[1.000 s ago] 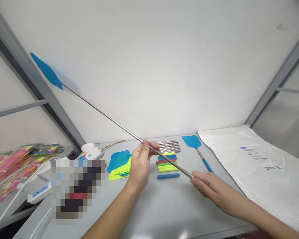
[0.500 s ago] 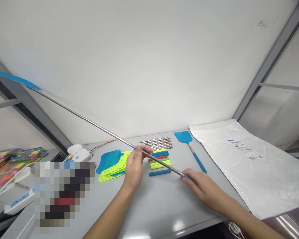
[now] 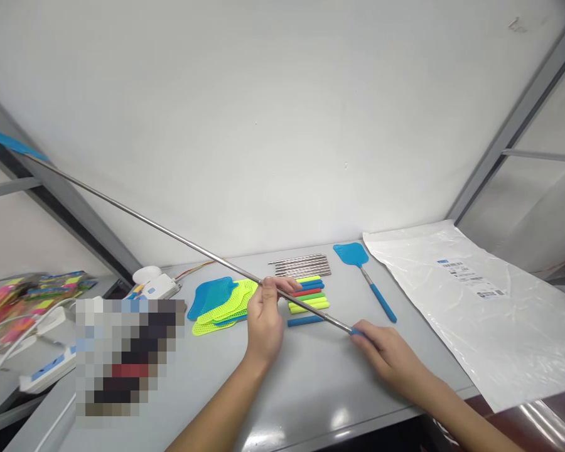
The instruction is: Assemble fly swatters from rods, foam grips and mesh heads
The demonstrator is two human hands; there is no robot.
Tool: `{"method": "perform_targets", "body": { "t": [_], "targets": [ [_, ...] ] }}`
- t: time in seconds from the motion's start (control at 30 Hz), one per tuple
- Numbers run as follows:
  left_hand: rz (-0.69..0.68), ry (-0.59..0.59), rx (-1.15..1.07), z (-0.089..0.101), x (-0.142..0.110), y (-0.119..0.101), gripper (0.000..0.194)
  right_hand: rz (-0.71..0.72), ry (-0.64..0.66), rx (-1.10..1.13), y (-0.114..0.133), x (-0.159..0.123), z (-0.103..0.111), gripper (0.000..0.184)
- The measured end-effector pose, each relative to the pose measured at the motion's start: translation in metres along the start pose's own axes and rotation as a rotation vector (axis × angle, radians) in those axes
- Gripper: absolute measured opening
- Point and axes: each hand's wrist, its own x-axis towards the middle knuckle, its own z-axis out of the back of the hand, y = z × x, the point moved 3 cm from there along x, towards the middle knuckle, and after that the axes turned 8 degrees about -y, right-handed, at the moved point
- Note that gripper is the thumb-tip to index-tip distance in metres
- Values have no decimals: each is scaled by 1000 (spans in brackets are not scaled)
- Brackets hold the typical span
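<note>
A telescopic fly swatter (image 3: 155,224) is held slantwise above the table, its steel rod drawn out long. Its blue paddle reaches the left edge of the view, partly cut off. My right hand (image 3: 390,355) is closed round the blue grip at the near end. My left hand (image 3: 266,317) is closed on the rod, thumb on top. Below lie several coloured handle sleeves (image 3: 309,301) in a row, with several steel rods (image 3: 301,265) behind them. Left of my left hand is a pile of blue and yellow swatter heads (image 3: 226,307). A complete blue fly swatter (image 3: 351,254) lies to the right.
A white plastic mailer bag (image 3: 456,333) with a label covers the table's right side. At left stand a power strip (image 3: 51,367), white adapters (image 3: 155,285) and bagged colourful goods (image 3: 19,320). A blurred-out patch (image 3: 132,358) hides part of the table (image 3: 320,395). A wall stands behind.
The swatter's paddle end has shifted further left, and more of it is out of view. Both hands keep their grip. The view has moved slightly.
</note>
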Motion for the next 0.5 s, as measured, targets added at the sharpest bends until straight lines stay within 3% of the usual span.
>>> {"method": "perform_targets", "body": {
  "t": [0.1, 0.33, 0.43, 0.5],
  "targets": [
    [53, 64, -4, -8, -10, 7, 41, 9, -4, -5, 3, 1, -3, 31],
    [172, 381, 97, -28, -36, 12, 40, 28, -20, 56, 14, 8, -14, 31],
    [147, 412, 127, -26, -32, 5, 36, 32, -35, 85, 14, 8, -14, 32],
    [62, 374, 127, -20, -24, -2, 37, 44, -37, 82, 13, 7, -12, 32]
  ]
}}
